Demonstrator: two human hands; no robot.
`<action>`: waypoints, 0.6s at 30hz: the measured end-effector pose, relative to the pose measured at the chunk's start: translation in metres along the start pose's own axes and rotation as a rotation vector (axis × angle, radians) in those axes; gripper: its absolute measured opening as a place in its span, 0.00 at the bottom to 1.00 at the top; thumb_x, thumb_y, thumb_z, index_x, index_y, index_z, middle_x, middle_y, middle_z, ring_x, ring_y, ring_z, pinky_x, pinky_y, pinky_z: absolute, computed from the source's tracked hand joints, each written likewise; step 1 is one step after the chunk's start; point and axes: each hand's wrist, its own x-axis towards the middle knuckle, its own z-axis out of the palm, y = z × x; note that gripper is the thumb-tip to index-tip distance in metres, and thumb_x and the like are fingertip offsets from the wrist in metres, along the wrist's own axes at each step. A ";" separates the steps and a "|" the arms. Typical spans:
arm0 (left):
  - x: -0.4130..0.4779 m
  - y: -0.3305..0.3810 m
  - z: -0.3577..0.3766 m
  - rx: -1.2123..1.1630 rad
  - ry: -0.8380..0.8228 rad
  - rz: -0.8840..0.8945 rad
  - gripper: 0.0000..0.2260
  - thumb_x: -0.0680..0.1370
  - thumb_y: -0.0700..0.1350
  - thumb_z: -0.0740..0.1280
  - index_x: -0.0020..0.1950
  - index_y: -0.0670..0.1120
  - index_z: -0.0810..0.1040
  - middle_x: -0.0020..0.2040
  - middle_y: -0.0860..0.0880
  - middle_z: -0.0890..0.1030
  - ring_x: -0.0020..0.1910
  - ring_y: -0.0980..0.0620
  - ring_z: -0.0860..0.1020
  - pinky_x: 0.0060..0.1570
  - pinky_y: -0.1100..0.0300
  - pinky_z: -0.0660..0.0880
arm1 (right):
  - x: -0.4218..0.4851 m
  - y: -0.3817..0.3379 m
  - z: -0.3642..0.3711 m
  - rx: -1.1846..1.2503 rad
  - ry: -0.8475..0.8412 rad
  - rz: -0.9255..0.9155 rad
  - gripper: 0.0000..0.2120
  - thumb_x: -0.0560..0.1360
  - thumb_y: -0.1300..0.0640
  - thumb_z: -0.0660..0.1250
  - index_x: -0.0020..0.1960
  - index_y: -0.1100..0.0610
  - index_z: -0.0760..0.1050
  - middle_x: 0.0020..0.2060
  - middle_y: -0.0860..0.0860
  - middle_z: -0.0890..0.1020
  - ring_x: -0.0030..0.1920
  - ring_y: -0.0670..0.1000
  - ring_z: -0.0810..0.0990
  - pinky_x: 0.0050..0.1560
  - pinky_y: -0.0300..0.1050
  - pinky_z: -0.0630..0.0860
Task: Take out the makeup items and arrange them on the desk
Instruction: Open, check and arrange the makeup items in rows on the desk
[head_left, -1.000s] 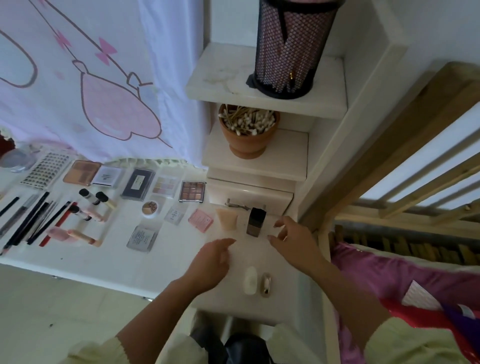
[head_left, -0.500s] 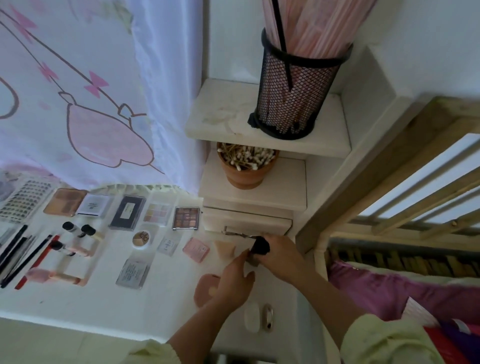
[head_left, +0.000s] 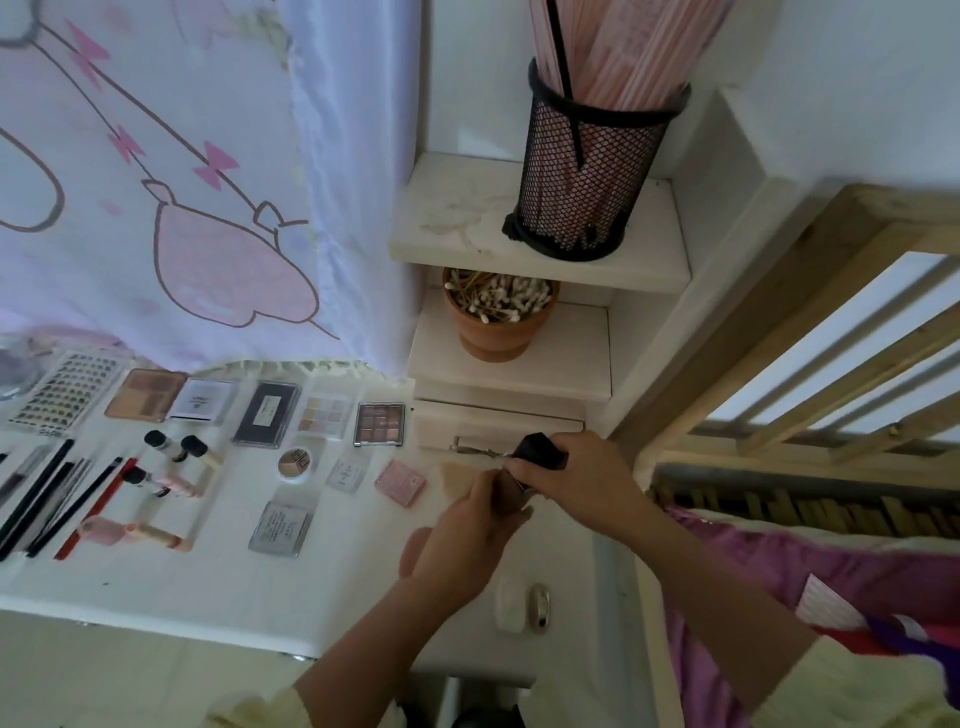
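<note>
Both hands hold a foundation bottle (head_left: 514, 501) just above the white desk (head_left: 218, 582), in front of the small drawer (head_left: 493, 423). My right hand (head_left: 582, 478) grips its black cap (head_left: 540, 449), and my left hand (head_left: 467, 535) grips the brown body below. Laid out in rows to the left are palettes (head_left: 379, 423), small compacts (head_left: 400, 480), tubes (head_left: 171, 483) and dark pencils and brushes (head_left: 47, 499). A beige sponge (head_left: 449, 475) lies beside my left hand. A pink puff (head_left: 413, 545) is partly hidden under that hand.
A terracotta pot of cotton swabs (head_left: 498, 322) sits on the lower shelf, a black mesh holder (head_left: 587, 176) on the upper one. A white item (head_left: 511, 605) and a metallic one (head_left: 540, 605) lie near the desk's front. A wooden bed rail (head_left: 810, 364) and pink bedding (head_left: 831, 566) stand right.
My hands were open over the desk with the bottle standing alone. Both closed on it, the right on the cap. A pink puff now lies by my left hand. The view tilted up.
</note>
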 end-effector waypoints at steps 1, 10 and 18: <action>0.000 -0.001 -0.002 -0.012 -0.013 0.006 0.18 0.76 0.62 0.61 0.61 0.55 0.68 0.56 0.56 0.80 0.53 0.57 0.79 0.51 0.59 0.77 | -0.001 -0.003 -0.001 -0.015 0.024 -0.011 0.18 0.70 0.41 0.72 0.31 0.52 0.71 0.26 0.46 0.74 0.27 0.41 0.72 0.29 0.33 0.68; 0.001 0.008 -0.026 0.013 -0.125 0.093 0.08 0.80 0.53 0.63 0.50 0.50 0.67 0.42 0.53 0.76 0.39 0.53 0.75 0.40 0.57 0.72 | 0.005 -0.005 -0.007 -0.020 0.087 -0.024 0.25 0.67 0.38 0.74 0.31 0.58 0.70 0.25 0.47 0.70 0.25 0.43 0.67 0.26 0.35 0.62; 0.002 0.013 -0.040 -0.040 -0.171 0.109 0.09 0.80 0.52 0.63 0.52 0.47 0.70 0.42 0.50 0.80 0.40 0.53 0.78 0.45 0.52 0.77 | 0.006 -0.016 -0.010 -0.062 0.088 -0.092 0.22 0.69 0.38 0.71 0.32 0.55 0.71 0.27 0.47 0.72 0.29 0.44 0.69 0.30 0.36 0.64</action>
